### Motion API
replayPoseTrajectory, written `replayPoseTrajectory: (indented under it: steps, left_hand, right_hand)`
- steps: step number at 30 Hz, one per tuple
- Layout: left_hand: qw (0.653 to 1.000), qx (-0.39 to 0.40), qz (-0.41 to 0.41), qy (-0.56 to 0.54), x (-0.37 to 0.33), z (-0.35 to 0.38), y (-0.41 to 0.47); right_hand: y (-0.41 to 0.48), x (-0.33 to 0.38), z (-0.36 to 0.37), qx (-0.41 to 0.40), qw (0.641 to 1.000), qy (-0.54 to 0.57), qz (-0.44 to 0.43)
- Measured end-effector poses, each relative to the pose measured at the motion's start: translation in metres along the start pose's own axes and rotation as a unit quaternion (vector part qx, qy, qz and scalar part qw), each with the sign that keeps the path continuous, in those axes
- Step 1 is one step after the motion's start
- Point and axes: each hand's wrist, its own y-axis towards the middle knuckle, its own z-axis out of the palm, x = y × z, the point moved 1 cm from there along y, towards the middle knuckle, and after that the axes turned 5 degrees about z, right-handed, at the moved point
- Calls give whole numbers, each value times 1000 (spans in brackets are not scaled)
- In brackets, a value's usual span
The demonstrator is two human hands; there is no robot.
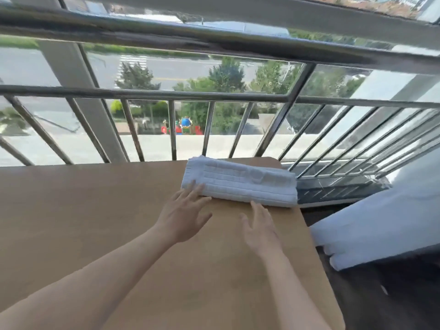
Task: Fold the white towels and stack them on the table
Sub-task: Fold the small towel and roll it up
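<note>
From the head camera: a folded white towel lies at the far right corner of the brown table, just before the metal window railing. My left hand, fingers straight and spread, touches the towel's near left end and holds nothing. My right hand, also open and empty, reaches its near edge; contact is unclear. White cloth is heaped to the table's right.
</note>
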Motion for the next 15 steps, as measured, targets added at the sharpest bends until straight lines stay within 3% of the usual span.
replayPoseTrajectory:
  steps: [3, 8, 11, 15]
  left_hand:
    - [997, -73, 2, -8, -8, 25, 50]
    - [999, -22, -31, -15, -7, 66, 107]
    - [999, -29, -42, 8, 0, 79, 123]
    - [995, -77, -56, 24, 1, 82, 134]
  right_hand:
    - [59, -19, -8, -67, 995, 35, -65]
    - [131, -38, -13, -104, 963, -162, -187]
    - [156, -41, -10, -104, 954, -182, -214]
    - [175, -43, -8, -178, 929, -187, -263]
